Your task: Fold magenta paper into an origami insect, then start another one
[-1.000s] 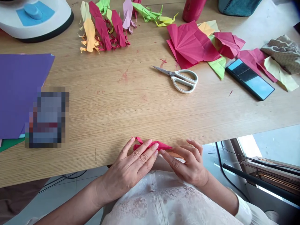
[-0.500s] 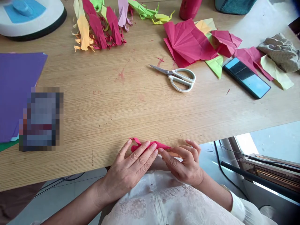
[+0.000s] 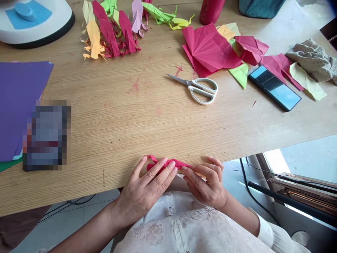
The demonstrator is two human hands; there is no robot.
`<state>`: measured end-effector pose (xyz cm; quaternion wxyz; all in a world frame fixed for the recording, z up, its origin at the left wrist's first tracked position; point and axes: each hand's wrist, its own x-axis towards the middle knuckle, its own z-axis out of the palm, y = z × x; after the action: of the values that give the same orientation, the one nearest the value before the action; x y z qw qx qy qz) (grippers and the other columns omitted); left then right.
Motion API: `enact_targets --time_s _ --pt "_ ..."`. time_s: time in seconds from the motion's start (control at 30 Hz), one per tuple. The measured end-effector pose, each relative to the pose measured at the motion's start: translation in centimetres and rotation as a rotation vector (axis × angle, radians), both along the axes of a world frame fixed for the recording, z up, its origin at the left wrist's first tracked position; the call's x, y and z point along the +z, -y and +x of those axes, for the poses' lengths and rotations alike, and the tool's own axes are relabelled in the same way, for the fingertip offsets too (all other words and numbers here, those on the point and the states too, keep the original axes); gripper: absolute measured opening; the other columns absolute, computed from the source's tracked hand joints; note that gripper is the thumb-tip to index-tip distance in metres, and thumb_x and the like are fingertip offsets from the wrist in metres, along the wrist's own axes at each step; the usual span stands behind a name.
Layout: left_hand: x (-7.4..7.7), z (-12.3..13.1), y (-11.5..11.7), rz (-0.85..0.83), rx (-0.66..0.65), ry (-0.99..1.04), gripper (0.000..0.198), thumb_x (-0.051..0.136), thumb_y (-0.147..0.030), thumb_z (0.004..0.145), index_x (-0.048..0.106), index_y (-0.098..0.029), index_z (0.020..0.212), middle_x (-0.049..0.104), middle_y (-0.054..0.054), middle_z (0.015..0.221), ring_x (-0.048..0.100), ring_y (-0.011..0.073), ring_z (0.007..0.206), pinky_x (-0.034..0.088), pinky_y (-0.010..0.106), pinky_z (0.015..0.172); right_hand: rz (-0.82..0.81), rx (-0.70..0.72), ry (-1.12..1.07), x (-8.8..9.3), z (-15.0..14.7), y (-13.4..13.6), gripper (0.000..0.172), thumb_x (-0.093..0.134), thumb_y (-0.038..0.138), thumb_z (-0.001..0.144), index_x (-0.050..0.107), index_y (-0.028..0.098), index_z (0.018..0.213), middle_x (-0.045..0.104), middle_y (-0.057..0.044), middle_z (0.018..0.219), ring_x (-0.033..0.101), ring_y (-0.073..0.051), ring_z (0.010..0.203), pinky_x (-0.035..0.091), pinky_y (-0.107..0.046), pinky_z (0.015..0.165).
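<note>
Hands pressing a folded red paper piece (image 3: 168,164) at the tabletop (image 3: 158,116) edge.
Left hand (image 3: 147,193) is lying flat, fingers spread on the narrow, creased piece; right hand (image 3: 207,182) is pinching its pointed end.

No legible text, label, brand, number or sign in the head view. Phone (image 3: 274,88), far right on the tabletop (image 3: 158,116): screen shows only reflection, no characters. White appliance (image 3: 34,21), far left: blue patch, no readable marking. Item lying on the purple paper (image 3: 18,102), near left: blurred out, unreadable.
</note>
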<state>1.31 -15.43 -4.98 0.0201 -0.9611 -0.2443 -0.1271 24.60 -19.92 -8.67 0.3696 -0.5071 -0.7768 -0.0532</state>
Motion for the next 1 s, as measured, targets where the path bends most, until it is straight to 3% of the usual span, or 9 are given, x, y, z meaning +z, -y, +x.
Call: enact_targets --time_s 0.17,0.3,0.8,1.0 --pt "0.2 0.0 0.0 -0.012 0.002 -0.007 0.041 0.039 -0.013 0.099 0.055 -0.017 0.137 0.049 0.007 0.15 0.036 0.0256 0.144 0.02 0.057 0.121 -0.072 0.033 -0.098 0.6 0.8 0.1 0.031 0.065 0.013 0.086 0.066 0.024 0.115 0.059 -0.004 0.095 0.058 -0.016 0.083 0.047 -0.048 0.097" --pt "0.2 0.1 -0.1 -0.01 0.002 -0.001 0.041 0.038 -0.013 0.099 0.056 -0.017 0.136 0.05 0.007 0.149 0.037 0.0261 0.143 0.02 0.057 0.121 -0.051 0.074 -0.035 0.3 1.4 0.3 0.038 0.063 0.009 0.086 0.066 0.025 0.12 0.061 -0.004 0.097 0.058 -0.016 0.086 0.044 -0.049 0.1" --pt "0.3 0.0 -0.1 -0.002 -0.008 -0.018 0.04 0.04 -0.014 0.1 0.056 -0.016 0.137 0.048 0.008 0.15 0.04 0.0265 0.141 0.02 0.059 0.121 -0.013 0.06 0.018 -0.8 1.4 0.2 0.038 0.066 0.015 0.087 0.067 0.029 0.122 0.065 -0.002 0.094 0.055 -0.016 0.086 0.047 -0.044 0.1" --pt "0.3 0.1 -0.1 -0.004 -0.007 -0.012 0.04 0.041 -0.012 0.099 0.057 -0.017 0.135 0.051 0.007 0.148 0.041 0.0263 0.141 0.021 0.058 0.12 -0.008 0.129 -0.019 -0.1 2.0 -0.2 0.035 0.061 0.015 0.09 0.066 0.021 0.124 0.065 -0.005 0.095 0.059 -0.017 0.086 0.05 -0.044 0.096"
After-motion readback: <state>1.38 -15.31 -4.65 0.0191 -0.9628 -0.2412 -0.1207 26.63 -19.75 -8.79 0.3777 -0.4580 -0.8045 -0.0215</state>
